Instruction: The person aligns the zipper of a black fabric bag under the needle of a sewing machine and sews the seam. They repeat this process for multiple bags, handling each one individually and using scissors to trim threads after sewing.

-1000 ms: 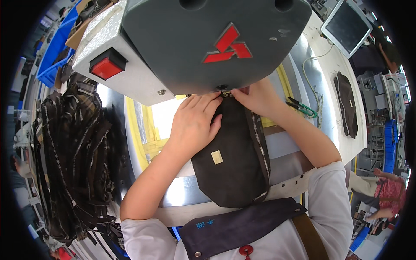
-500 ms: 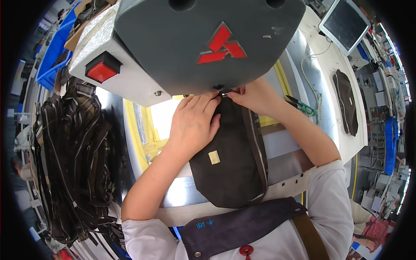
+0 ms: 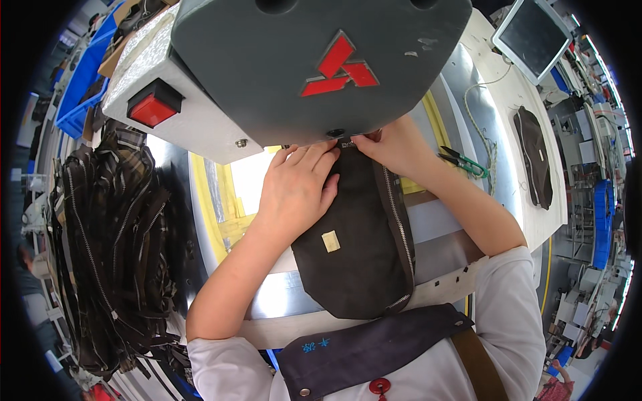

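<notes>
A dark brown zippered fabric pouch [image 3: 354, 267] lies lengthwise on the machine bed, with a small pale yellow tag [image 3: 331, 241] on its face and a metal zipper [image 3: 400, 234] along the right side. My left hand [image 3: 294, 190] rests over its far left part, fingers stretched forward, their tips close under the grey machine head [image 3: 301, 73]. With thumb and forefinger, my right hand [image 3: 399, 148] pinches the far end of the pouch beside a small patterned strip [image 3: 346, 142]. The machine head hides what lies beyond the fingertips.
Many dark zippered pieces [image 3: 114, 247] hang in a heap at left. Green-handled thread snips [image 3: 465, 162] lie right of my right forearm. Another dark pouch [image 3: 533, 157] lies on the right tabletop, below a screen [image 3: 531, 37]. A red switch [image 3: 154, 107] sits on the machine's white box.
At the far end of the pouch, the patterned strip shows more clearly between my fingers. Both hands have barely shifted. A person at the lower right has moved.
</notes>
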The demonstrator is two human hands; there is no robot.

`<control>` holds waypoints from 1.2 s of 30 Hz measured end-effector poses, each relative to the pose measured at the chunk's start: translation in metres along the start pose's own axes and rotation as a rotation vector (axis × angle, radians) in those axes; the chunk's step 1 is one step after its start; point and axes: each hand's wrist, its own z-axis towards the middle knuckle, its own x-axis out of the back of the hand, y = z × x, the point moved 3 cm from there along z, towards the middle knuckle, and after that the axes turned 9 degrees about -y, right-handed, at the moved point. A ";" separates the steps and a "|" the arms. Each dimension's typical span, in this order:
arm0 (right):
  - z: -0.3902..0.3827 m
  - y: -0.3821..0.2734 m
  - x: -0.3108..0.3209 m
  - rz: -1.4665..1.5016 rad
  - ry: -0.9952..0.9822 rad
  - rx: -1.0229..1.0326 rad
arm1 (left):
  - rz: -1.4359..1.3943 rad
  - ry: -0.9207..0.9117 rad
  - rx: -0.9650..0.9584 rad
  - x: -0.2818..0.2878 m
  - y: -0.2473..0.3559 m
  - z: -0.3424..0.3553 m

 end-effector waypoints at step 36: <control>-0.025 -0.025 -0.006 -0.862 -0.084 0.629 | -0.075 -0.019 0.016 0.000 -0.008 -0.004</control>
